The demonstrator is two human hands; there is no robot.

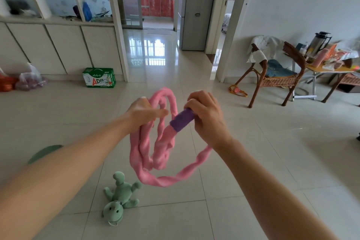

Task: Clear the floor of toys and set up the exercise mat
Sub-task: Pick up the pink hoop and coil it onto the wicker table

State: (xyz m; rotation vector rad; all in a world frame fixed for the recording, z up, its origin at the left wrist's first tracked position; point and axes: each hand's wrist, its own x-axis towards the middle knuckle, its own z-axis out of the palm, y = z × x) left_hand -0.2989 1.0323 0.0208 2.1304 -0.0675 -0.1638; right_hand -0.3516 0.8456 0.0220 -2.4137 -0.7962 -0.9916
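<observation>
Left hand (145, 112) gripping coiled loops of a soft pink fabric rope (153, 148), held up over the pale tiled floor (253, 171). Right hand (206, 117) curled round its purple handle end (182, 120). Below, lying on the tiles: a green plush dinosaur toy (118, 198).

One head-worn camera looks forward and down, close over the tiled floor (253, 161).

Both forearms bare, no sleeves; left grip (144, 111), right grip (206, 117) ungloved.

One pink rope (153, 154), one green plush toy (119, 197), one carton (99, 77), two hands (145, 112).
</observation>
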